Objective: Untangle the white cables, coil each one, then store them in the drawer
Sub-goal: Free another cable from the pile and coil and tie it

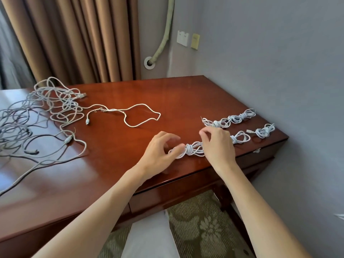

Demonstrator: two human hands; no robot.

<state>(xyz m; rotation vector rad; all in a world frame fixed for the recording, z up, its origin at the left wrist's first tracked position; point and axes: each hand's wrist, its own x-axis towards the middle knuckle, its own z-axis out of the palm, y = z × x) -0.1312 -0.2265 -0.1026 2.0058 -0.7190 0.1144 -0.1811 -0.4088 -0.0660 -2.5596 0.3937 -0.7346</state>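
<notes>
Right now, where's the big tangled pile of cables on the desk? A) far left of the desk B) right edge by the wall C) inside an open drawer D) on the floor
A: the tangled pile sprawls over the far left of the desk, while the coiled bundles sit at the right near both hands, the left hand and the right hand.
</notes>
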